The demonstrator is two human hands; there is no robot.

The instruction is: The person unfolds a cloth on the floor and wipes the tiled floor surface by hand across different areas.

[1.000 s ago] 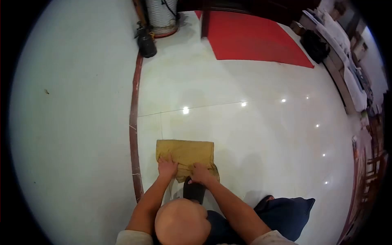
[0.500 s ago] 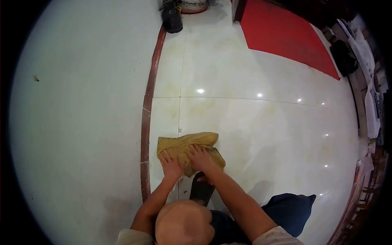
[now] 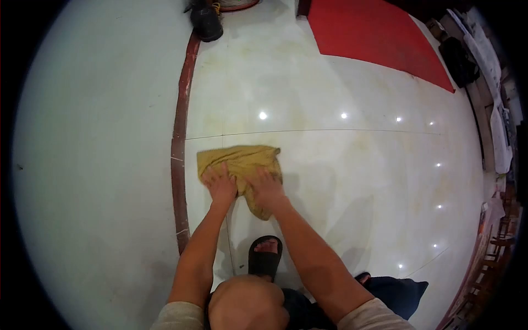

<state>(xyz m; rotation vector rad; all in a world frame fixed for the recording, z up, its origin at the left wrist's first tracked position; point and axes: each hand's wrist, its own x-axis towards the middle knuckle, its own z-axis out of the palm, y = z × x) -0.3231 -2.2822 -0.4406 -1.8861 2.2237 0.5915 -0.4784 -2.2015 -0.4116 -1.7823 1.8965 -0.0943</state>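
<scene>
A mustard-yellow cloth (image 3: 242, 156) lies creased on the pale tiled floor in front of me, one corner trailing toward my foot. My left hand (image 3: 221, 186) presses down on its left part with the fingers spread. On the cloth's right part rests my right hand (image 3: 265, 188), slightly blurred, its fingers also spread flat. Both arms reach forward and down past my bent knee (image 3: 247, 302). A dark sandal (image 3: 265, 257) on my foot stands just behind the cloth.
Along the left wall (image 3: 99, 137) runs a dark red baseboard (image 3: 179, 148). A black container (image 3: 208, 25) stands by the wall farther ahead. A red mat (image 3: 374, 41) covers floor at the upper right. A black bag (image 3: 459, 61) and furniture line the right side.
Both hands have pushed the cloth forward, away from my foot, and its folds have shifted. The camera view has also moved a little.
</scene>
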